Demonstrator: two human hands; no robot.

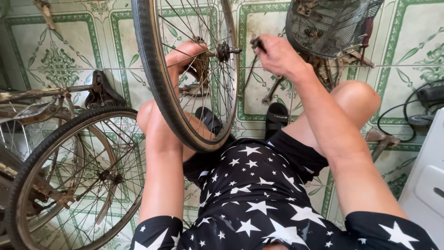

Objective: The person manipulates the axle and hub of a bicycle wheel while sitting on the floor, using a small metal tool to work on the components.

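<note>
A loose bicycle wheel (159,88) stands upright between my knees, its tyre resting on my lap. My left hand (187,58) reaches through the spokes and grips the rusty sprocket (202,65) at the hub. The hub's axle (226,50) sticks out to the right. My right hand (275,55) is closed around a small dark tool (255,43) held just right of the axle end, apart from it by a small gap.
An old rusty bicycle lies at the left with its wheel (69,185) and saddle (101,92). A wire basket (328,23) sits at top right, wrenches (270,92) on the tiled floor, a hammer (381,141), a black cable (393,111), a white appliance (428,180).
</note>
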